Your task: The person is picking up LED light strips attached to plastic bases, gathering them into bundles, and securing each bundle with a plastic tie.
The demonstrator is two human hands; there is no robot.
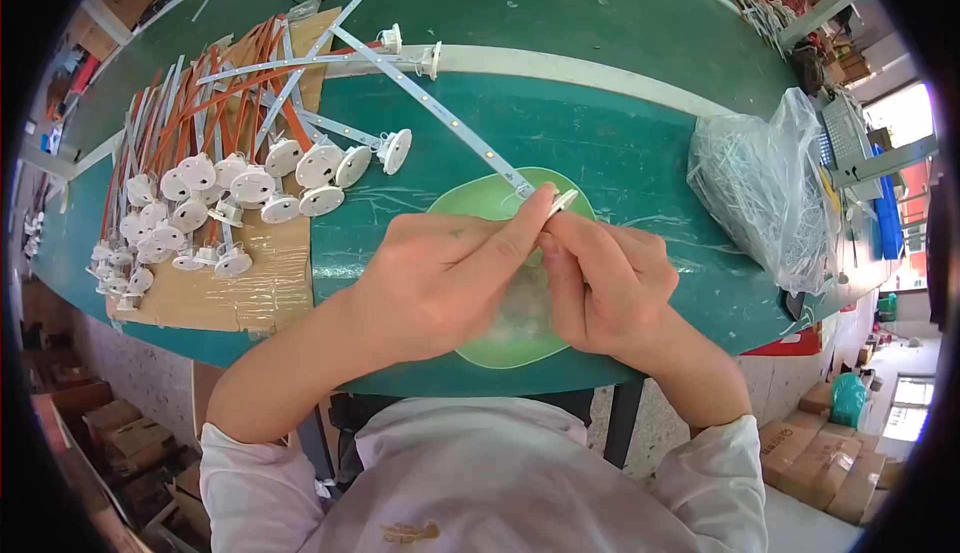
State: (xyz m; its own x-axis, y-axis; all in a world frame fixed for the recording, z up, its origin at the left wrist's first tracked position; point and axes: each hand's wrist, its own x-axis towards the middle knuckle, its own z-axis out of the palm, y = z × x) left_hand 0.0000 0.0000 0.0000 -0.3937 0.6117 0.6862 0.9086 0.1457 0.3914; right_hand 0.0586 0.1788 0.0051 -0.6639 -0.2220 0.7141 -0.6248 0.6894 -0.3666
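Over a light green bowl [500, 353], both hands meet around the end of one LED strip [440, 113]. My left hand [440, 273] is closed, its thumb pressed on a small white round cap [563, 203] at the strip's near end. My right hand [612, 278] pinches the same cap from the other side; its fingertips are partly hidden. From the hands the strip slants up to the far left, pale with small yellow LEDs along it. The bowl's inside is mostly covered by the hands.
On a cardboard sheet [270, 293] at left lies a pile of LED strips with white round caps [252, 185]. A clear plastic bag [765, 193] of thin pale pieces stands at right on the green table [600, 133]. Cardboard boxes [815, 458] sit on the floor at lower right.
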